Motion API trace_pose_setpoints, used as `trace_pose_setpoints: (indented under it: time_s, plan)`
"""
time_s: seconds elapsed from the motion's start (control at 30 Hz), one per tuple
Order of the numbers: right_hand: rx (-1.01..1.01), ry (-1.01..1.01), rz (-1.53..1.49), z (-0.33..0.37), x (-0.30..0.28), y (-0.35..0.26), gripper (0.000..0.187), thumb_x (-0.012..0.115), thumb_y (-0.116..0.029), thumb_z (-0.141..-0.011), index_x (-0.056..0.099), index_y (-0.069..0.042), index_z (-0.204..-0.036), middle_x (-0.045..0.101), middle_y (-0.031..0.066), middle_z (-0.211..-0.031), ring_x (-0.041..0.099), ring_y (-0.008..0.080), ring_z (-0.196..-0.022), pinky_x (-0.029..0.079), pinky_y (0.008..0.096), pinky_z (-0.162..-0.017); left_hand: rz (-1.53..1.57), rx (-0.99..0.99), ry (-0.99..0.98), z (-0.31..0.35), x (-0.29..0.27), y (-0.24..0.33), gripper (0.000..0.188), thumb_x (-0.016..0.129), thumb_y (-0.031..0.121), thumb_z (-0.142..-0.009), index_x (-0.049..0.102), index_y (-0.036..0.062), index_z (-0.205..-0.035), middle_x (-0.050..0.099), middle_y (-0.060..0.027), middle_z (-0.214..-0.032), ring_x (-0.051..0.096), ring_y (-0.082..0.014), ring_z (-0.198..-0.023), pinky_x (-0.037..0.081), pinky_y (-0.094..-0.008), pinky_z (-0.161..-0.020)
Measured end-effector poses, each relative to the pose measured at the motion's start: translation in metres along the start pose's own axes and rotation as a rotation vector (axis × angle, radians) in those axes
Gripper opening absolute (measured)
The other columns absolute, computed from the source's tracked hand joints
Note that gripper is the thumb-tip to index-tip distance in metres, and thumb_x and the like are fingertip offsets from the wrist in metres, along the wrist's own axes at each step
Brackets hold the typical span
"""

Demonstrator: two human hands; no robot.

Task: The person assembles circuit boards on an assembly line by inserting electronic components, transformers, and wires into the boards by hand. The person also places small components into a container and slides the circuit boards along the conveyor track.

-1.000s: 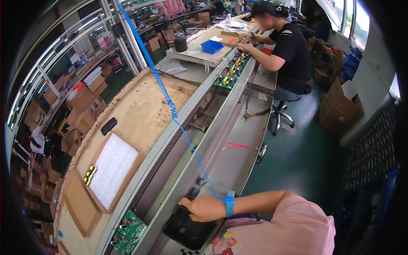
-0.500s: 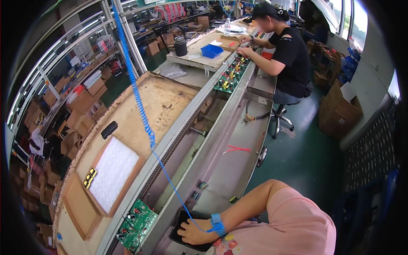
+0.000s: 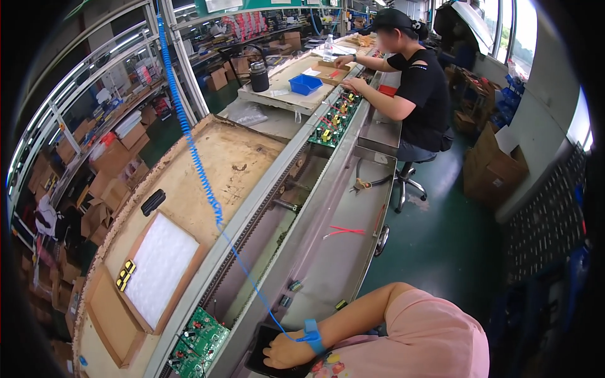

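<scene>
My right hand (image 3: 287, 351) is down in a black tray (image 3: 257, 350) at the bottom of the view. Its fingers are curled, and whatever they may hold is hidden beneath them. A blue wrist strap (image 3: 312, 335) circles that wrist, tied to a coiled blue cord (image 3: 192, 142). Just left of the tray, a green circuit board (image 3: 198, 343) with mounted components rests across the conveyor rails. A few small components (image 3: 295, 286) lie in the metal trough beyond the hand. My left hand is out of view.
Left of the rails, a cardboard tray (image 3: 165, 271) holds a white sheet, with black-and-yellow parts (image 3: 126, 275) at its edge. Red wires (image 3: 343, 231) and pliers (image 3: 368, 183) lie in the trough. Farther up sits a co-worker (image 3: 422, 94) beside more boards (image 3: 334, 123) and a blue bin (image 3: 305, 84).
The whole view has shifted slightly left. My right hand stays in the black tray, its fingers drawn in more. The co-worker's far hand has moved away from the near one, toward the cardboard tray.
</scene>
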State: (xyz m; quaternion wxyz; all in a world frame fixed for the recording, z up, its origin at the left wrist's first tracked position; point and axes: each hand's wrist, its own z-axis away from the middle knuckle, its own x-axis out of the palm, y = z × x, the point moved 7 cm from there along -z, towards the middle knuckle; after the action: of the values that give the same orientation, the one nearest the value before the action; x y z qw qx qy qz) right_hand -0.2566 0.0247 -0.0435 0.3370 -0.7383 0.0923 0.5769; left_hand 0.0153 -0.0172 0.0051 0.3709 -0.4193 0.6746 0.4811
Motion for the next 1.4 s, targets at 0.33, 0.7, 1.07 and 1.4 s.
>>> trace_pose_setpoints:
  time_s: [0.33,0.7,1.07,1.4]
  plan:
    - [0.007,0.029,0.010,0.012,-0.004,0.004,0.020,0.059,-0.013,-0.084,0.061,0.004,-0.094,0.066,0.0180,-0.078,0.070,0.0350,-0.069,0.057,0.0445,-0.057,-0.076,-0.048,-0.112,-0.005,0.007,0.000,0.022,0.051,0.007,-0.102,0.064,-0.0101,-0.108,0.065,-0.0304,-0.108,0.060,-0.0463,-0.098,0.051,-0.0491,-0.088]
    - [0.091,-0.180,-0.059,0.014,-0.036,-0.006,0.014,0.061,-0.011,-0.081,0.065,0.000,-0.089,0.063,0.0155,-0.095,0.069,0.0317,-0.089,0.059,0.0405,-0.064,0.146,-0.059,0.116,-0.002,-0.004,0.005,0.025,0.048,0.001,-0.101,0.065,-0.0024,-0.119,0.068,-0.0244,-0.110,0.065,-0.0421,-0.103,0.050,-0.0419,-0.092]
    - [0.106,-0.380,-0.020,0.011,-0.033,-0.006,0.028,0.064,-0.005,-0.077,0.058,0.000,-0.103,0.061,0.0170,-0.094,0.068,0.0337,-0.085,0.057,0.0400,-0.070,0.176,-0.089,0.115,-0.002,-0.006,0.008,0.027,0.053,-0.006,-0.095,0.066,0.0005,-0.117,0.069,-0.0196,-0.113,0.062,-0.0385,-0.105,0.047,-0.0429,-0.095]
    - [0.017,-0.340,-0.028,0.011,-0.045,-0.011,0.018,0.067,-0.008,-0.075,0.065,-0.006,-0.093,0.060,0.0114,-0.090,0.068,0.0295,-0.083,0.056,0.0391,-0.068,0.187,0.037,0.238,-0.007,-0.033,0.042,0.026,0.080,0.002,-0.079,0.068,0.0021,-0.102,0.068,-0.0144,-0.101,0.066,-0.0322,-0.093,0.053,-0.0394,-0.081]
